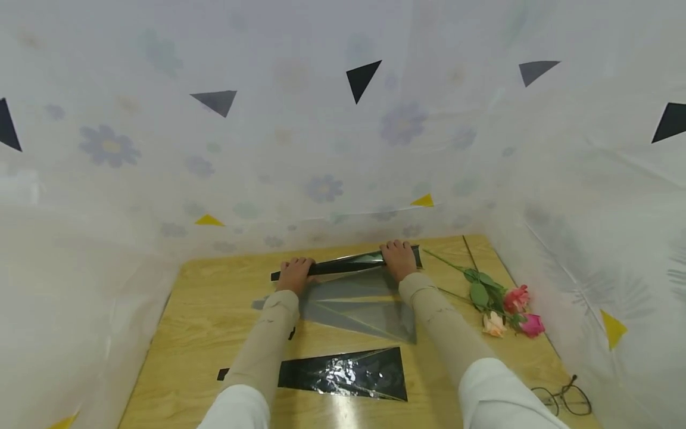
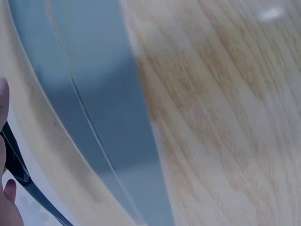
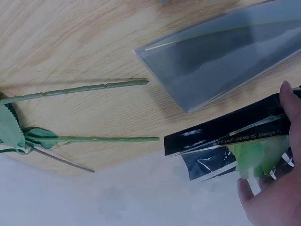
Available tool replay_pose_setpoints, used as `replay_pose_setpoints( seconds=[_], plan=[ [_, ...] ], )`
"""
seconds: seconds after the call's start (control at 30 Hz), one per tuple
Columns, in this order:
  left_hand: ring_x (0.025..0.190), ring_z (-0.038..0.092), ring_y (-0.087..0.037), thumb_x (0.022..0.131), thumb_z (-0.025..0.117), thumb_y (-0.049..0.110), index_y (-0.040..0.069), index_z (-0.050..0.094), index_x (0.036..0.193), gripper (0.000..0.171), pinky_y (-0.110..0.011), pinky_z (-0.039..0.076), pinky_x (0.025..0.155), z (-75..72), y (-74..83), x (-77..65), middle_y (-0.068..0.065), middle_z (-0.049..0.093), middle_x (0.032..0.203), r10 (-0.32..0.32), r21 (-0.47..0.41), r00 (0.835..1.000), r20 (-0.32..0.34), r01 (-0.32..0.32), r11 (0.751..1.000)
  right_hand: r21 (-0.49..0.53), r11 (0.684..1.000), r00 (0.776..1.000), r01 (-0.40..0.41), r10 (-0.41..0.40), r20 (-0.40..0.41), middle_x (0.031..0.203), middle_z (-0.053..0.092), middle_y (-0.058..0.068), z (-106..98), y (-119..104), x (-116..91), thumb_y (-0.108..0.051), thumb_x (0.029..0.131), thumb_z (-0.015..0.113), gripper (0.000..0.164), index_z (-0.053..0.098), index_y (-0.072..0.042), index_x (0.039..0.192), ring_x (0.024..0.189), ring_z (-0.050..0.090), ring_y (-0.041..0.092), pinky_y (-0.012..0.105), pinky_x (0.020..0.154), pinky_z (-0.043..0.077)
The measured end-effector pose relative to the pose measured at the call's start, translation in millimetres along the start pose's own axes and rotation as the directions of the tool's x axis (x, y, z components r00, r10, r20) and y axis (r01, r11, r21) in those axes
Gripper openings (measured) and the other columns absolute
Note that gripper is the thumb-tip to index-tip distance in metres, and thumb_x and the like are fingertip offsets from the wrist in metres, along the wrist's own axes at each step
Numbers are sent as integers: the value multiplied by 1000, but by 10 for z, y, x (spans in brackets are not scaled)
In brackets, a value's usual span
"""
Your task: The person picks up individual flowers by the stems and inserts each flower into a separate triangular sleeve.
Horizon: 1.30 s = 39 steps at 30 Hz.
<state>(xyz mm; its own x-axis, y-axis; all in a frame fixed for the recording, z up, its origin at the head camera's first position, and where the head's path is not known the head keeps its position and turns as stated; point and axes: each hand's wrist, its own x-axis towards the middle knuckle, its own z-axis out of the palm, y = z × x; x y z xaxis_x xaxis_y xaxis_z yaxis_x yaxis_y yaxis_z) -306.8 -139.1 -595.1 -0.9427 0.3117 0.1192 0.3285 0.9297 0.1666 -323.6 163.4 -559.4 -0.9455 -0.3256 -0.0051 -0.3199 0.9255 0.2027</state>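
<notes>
Both hands hold a long black flower sleeve (image 1: pixel 345 264) near the table's far edge. My left hand (image 1: pixel 293 275) grips its narrow left end. Toward the wide right end, my right hand (image 1: pixel 399 259) has its fingers and thumb around the sleeve. Printed lettering shows on the black film (image 3: pixel 202 134) in the right wrist view, and something pale green (image 3: pixel 251 157) appears within it by the fingers. Just nearer than the hands, a grey flower sleeve (image 1: pixel 343 316) lies flat on the table. Only the left fingers (image 2: pixel 3 101) show at the edge of the left wrist view.
Another black sleeve (image 1: pixel 370 375) lies nearer the front, partly behind the left forearm. On the right are several roses (image 1: pixel 517 298) with green stems (image 3: pixel 94 139), and eyeglasses (image 1: pixel 573 399) lie at the front right corner. Pale flower-patterned sheeting (image 1: pixel 321 143) encloses the wooden table (image 1: pixel 203 316).
</notes>
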Motion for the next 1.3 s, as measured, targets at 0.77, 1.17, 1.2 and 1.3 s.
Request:
replay_pose_setpoints(
  seconds=[0.77,1.17,1.2,1.3],
  plan=[
    [109,50,-30,79,73,28,12,55,123,50,-50,40,88,173,-146,-44,-9,57,118,-61,-23,997,54,62,998,-37,992,990,-118,115,-86,114,53,12,380,-146,-93,-39,80,71,59,49,-8,125,112,44,32,51,94,33],
    [111,50,-29,85,68,21,12,55,123,42,-50,39,88,-30,-194,-61,-8,57,119,78,-46,997,11,-77,996,130,991,968,23,11,-251,135,42,13,434,-23,-38,-39,76,75,75,42,-10,137,122,39,32,53,94,31],
    [110,50,-28,86,67,22,12,55,123,41,-49,40,88,-35,-194,-62,-7,57,119,103,-29,995,1,-102,994,130,990,962,52,-14,-274,135,42,13,432,-16,-34,-39,76,75,75,42,-11,137,121,39,32,53,93,32],
    [108,52,-27,87,65,26,12,55,123,39,-47,42,86,-45,-176,-79,-6,57,119,170,4,985,-37,-170,986,130,985,939,114,-64,-338,133,45,12,427,-4,-54,-38,79,72,70,44,-11,137,120,42,31,52,91,34]
  ],
)
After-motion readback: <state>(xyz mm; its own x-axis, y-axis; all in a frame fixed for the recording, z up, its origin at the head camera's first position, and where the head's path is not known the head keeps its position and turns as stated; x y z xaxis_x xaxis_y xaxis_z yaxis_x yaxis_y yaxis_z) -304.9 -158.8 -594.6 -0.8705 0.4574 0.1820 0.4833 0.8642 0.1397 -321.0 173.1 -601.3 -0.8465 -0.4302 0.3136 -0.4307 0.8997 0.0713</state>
